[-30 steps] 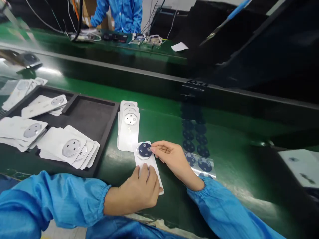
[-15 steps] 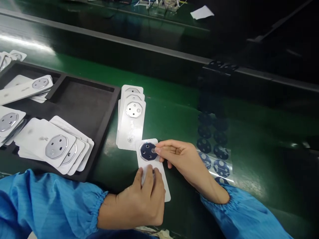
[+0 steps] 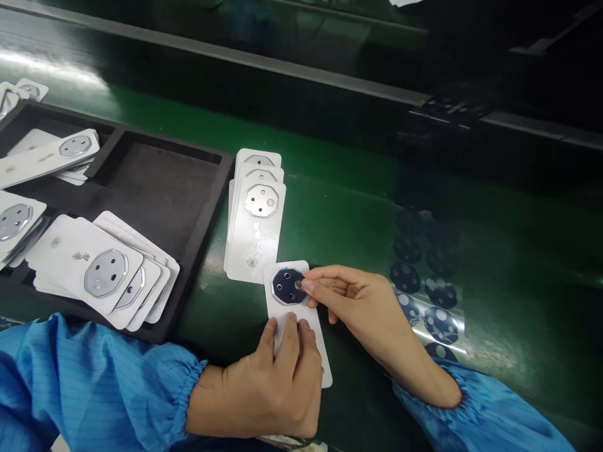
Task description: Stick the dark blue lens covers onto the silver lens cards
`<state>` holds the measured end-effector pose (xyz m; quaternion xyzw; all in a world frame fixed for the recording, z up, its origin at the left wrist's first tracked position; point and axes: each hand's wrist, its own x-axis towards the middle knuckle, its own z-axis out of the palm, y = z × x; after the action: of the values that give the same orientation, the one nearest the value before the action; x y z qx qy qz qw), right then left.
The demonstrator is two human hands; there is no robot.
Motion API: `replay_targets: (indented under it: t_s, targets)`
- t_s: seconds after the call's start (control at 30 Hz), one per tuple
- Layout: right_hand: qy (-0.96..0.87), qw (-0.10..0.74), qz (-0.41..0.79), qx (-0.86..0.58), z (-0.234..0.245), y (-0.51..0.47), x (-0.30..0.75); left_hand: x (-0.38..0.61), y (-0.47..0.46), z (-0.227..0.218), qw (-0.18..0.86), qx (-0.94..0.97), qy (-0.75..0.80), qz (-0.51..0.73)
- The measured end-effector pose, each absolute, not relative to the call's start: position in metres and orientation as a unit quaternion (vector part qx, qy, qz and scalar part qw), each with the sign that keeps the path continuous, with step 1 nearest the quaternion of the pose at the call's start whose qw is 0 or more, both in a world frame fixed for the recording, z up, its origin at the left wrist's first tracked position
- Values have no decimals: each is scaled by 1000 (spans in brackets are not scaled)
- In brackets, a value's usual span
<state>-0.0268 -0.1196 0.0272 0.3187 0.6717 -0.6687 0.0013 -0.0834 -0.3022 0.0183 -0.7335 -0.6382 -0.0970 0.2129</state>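
Note:
A white rectangular panel (image 3: 308,351) with rounded corners lies tilted on the green table in front of me. My left hand (image 3: 277,383) curls over it, its separated fingertips holding the panel's lower part down. Set into the panel's upper end is an octagonal recess covered by a dark blue sticker (image 3: 286,285) with several holes. My right hand (image 3: 346,298) pinches the sticker's right edge between thumb and index finger. Just beyond lies an overlapping stack of similar white panels (image 3: 258,235), whose recesses look silver-grey. The stack's near edge meets the panel under my hands.
At the left, a dark divided tray (image 3: 155,182) holds several fanned-out panels (image 3: 101,270). More panels (image 3: 31,91) lie beyond its far left corner. To the right, a clear sheet of dark round stickers (image 3: 440,292) rests on the green table (image 3: 330,207). A raised rail (image 3: 264,63) crosses behind.
The view has shifted slightly, so the panels and both hands appear a little farther right. My hands keep nearly the same position on the panel and sticker.

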Motion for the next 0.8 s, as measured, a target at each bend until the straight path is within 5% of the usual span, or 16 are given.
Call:
replay_targets:
  t_s: [0.8]
  targets:
    - [681, -12, -659, 321, 23, -120, -25, -87, -300, 23, 208, -748, -625, -85]
